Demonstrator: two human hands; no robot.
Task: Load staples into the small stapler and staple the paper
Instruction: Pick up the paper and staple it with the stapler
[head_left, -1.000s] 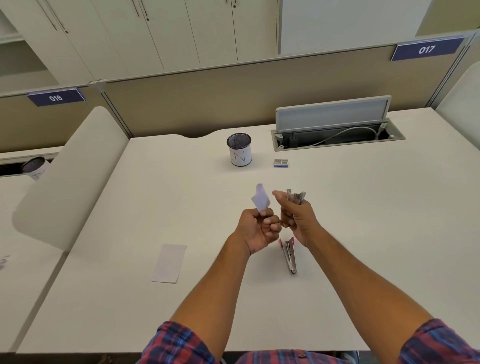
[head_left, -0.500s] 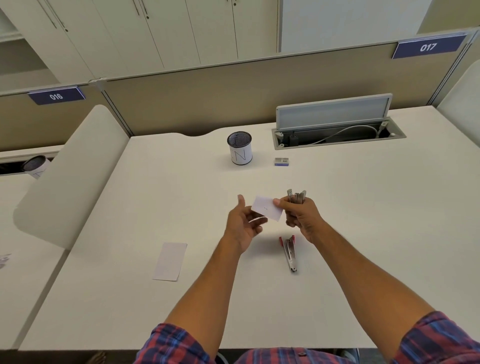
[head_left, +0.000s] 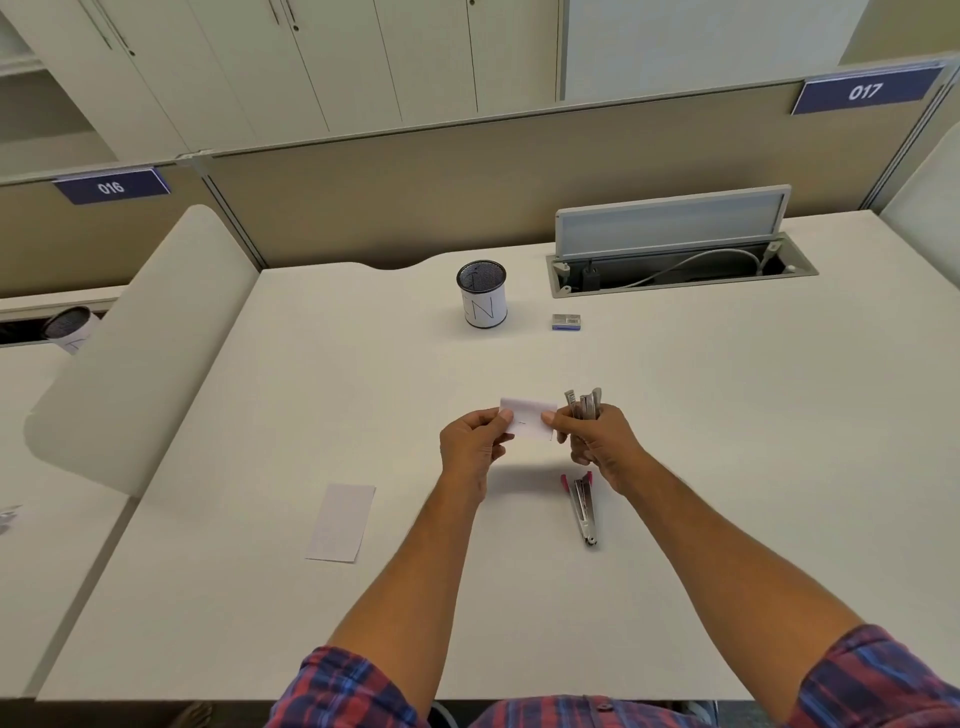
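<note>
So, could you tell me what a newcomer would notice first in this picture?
Mid-desk, the left hand and right hand pinch a small paper slip between them; the right also grips a metal stapler. Another stapler lies open below, a pen cup behind.

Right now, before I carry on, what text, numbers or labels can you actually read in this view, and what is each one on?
"016" on the blue sign on the left partition.
"017" on the blue sign on the right partition.
"N" drawn on the white band of the mesh pen cup.
Small blue box: print too small to read.
Small paper held between both hands: a faint mark, unreadable.
Paper slip lying on the desk: no legible text.
</note>
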